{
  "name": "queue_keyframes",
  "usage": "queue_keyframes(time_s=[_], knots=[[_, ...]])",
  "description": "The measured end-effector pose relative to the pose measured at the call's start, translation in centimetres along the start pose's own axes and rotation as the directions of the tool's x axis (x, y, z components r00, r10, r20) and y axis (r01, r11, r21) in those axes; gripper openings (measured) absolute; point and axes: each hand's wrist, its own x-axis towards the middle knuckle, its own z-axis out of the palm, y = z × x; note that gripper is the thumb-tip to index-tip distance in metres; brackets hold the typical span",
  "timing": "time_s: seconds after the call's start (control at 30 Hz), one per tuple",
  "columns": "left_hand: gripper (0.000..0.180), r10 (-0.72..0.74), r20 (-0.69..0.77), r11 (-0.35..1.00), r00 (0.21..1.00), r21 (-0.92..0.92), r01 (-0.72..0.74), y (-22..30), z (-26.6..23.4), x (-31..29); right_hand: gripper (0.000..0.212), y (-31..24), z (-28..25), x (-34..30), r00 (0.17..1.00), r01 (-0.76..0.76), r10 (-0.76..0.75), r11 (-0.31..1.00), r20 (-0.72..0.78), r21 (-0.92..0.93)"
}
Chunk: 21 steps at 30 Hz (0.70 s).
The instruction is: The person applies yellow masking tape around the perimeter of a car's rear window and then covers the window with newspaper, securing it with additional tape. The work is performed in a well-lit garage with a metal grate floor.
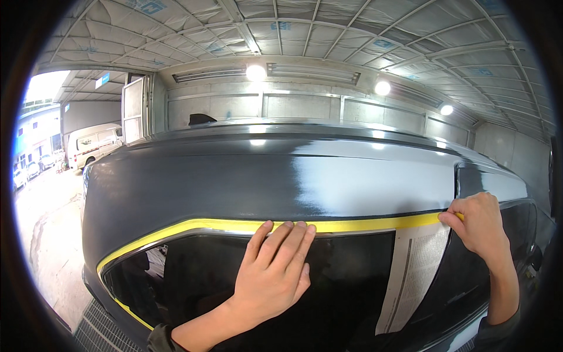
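Observation:
Yellow masking tape (193, 225) runs along the trim above a car's dark side window (234, 258) and bends down around its left corner. My left hand (270, 273) lies with fingers stretched out, their tips pressing on the tape near the middle. At the right, my right hand (478, 226) is closed in a pinch on the tape's end, where a bit of yellow shows by the fingers; whether a roll is inside cannot be seen. Between the hands the strip is stretched straight. A sheet of newspaper (413, 276) hangs below it, over the window's right part.
The car's roof side (193, 182) is dull dark grey at left, with a pale grey patch (375, 185) at right. A floor grate (105, 325) lies at lower left. Beyond an open door (134, 108) stands a white van (97, 144). Lamps light the wall behind.

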Motion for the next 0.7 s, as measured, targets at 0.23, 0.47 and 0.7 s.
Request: queue_keyframes(time_s=[0.23,0.47,0.7], knots=[[0.068,0.024,0.016,1.0,1.0,0.012,-0.024,1.2,0.8,0.7,0.027,0.3,0.1,-0.2,0.999,-0.036,0.035,0.999,0.016,0.031],[0.066,0.027,0.01,1.0,1.0,0.016,-0.027,1.0,0.8,0.8,0.029,0.5,0.5,-0.3,0.999,0.028,-0.027,0.998,-0.034,0.059],[0.066,0.03,0.008,0.999,1.0,0.031,-0.03,1.4,0.9,1.0,0.026,0.6,0.2,-0.5,1.0,0.026,-0.026,1.0,-0.009,0.014]])
